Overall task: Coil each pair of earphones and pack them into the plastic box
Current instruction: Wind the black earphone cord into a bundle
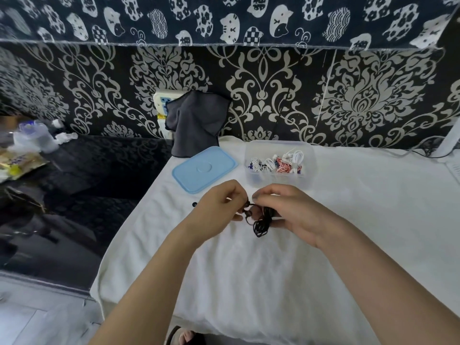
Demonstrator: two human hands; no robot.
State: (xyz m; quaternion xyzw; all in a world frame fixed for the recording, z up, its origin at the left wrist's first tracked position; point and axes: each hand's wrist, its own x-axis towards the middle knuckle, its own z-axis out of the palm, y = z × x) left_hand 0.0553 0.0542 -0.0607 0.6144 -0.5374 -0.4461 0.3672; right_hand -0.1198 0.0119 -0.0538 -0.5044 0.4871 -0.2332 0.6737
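Black earphones [261,224] are held between both hands, just above the cloth-covered surface [249,270]. Right hand [291,215] is closed around the coiled bundle; the loops hang down below its fingers, long axis roughly vertical. Left hand [219,210] is pinched narrow on the loose end, apparently the earbud end, just left of the bundle.

Plastic box [278,159] stands open beyond the hands, slightly right, nearer the right hand. It already holds several coiled pairs. Blue lid [204,169] lies beyond the left hand, beside the box.

Judgement: last wrap is probably still being secured. Drop-off is then a short forward reach for the right hand.
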